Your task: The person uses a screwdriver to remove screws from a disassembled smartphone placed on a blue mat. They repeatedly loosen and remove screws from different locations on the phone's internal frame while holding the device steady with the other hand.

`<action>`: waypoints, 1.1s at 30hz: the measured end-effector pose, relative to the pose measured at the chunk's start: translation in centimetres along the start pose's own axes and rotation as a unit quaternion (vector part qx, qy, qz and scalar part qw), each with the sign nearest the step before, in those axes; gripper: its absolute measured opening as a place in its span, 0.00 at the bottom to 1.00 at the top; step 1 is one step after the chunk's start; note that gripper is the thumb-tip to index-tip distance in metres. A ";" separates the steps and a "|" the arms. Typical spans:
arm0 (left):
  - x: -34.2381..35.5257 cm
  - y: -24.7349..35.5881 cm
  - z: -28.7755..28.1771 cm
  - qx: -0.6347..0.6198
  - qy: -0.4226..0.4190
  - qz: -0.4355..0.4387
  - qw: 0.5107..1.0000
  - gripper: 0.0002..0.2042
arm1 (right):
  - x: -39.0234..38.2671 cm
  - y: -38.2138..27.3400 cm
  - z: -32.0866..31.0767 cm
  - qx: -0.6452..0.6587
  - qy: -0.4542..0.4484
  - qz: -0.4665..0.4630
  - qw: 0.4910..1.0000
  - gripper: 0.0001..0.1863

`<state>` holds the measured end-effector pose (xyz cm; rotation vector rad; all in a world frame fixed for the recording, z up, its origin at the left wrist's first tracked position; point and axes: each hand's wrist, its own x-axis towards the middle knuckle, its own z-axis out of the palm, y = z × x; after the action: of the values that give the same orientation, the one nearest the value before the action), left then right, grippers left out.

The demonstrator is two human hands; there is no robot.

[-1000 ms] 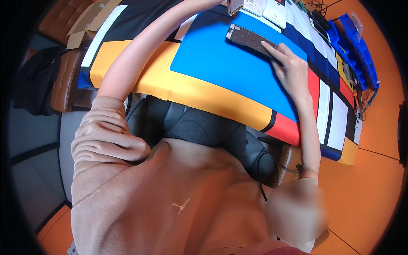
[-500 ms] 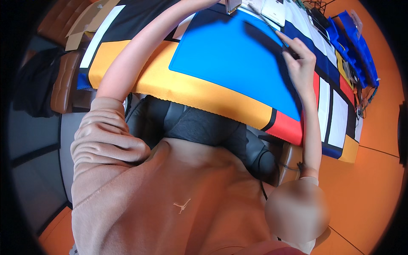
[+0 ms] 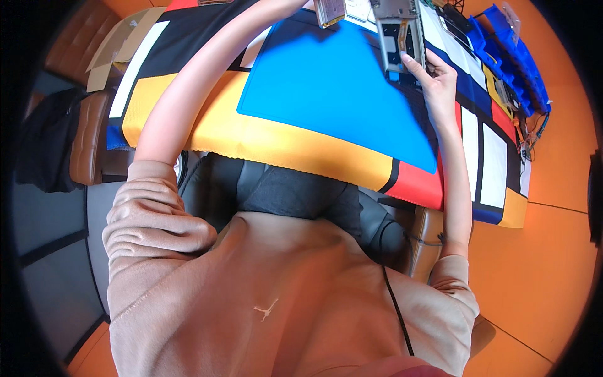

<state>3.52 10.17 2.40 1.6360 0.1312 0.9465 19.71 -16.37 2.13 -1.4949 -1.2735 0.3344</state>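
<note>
My right hand (image 3: pixel 440 81) is closed on an opened phone body (image 3: pixel 397 44) at the right of the blue mat (image 3: pixel 320 88), thumb on its lower edge. The phone body's inside faces me: a metal frame, black and grey parts, and an orange ribbon cable. My left hand (image 3: pixel 292 7) reaches to the top edge of the picture, which cuts off its fingers. Right beside it, a gold-edged phone part (image 3: pixel 330 11) is raised over the mat, seemingly in that hand's grip. Its upper part is out of view.
White items (image 3: pixel 359 9) lie at the mat's far edge. Blue bins (image 3: pixel 515 60) with cables beside them line the table's right side. An open cardboard box (image 3: pixel 116 53) stands at the far left. A colour-blocked cloth (image 3: pixel 301 132) covers the table.
My right hand has turned the phone body from a thin, edge-on dark strip to show its inside. The view has shifted slightly; my left arm keeps nearly the same pose.
</note>
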 end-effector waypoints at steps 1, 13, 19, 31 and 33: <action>0.3 -0.4 -0.2 -0.024 0.000 -0.004 1.000 0.05 | 0.1 -0.6 -0.6 -0.015 -0.049 0.052 0.997 0.19; 0.9 -1.5 -0.8 -0.076 0.031 -0.073 0.994 0.11 | -0.2 -0.8 0.1 -0.201 -0.155 0.061 0.965 0.22; -1.3 -0.5 2.3 -0.201 -0.045 -0.180 0.962 0.12 | -0.3 1.1 0.5 -0.275 -0.076 -0.067 0.956 0.29; -4.2 0.4 6.3 -0.259 -0.154 -0.218 0.928 0.18 | -1.0 -0.6 0.9 -0.174 -0.064 -0.137 0.973 0.35; -4.6 0.3 7.1 -0.273 -0.169 -0.194 0.927 0.21 | -1.3 -1.2 1.7 -0.215 -0.089 -0.129 0.964 0.45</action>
<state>4.85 2.09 0.40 1.1674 -0.0445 0.3391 17.31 -16.74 1.95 -1.6573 -1.7465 0.0176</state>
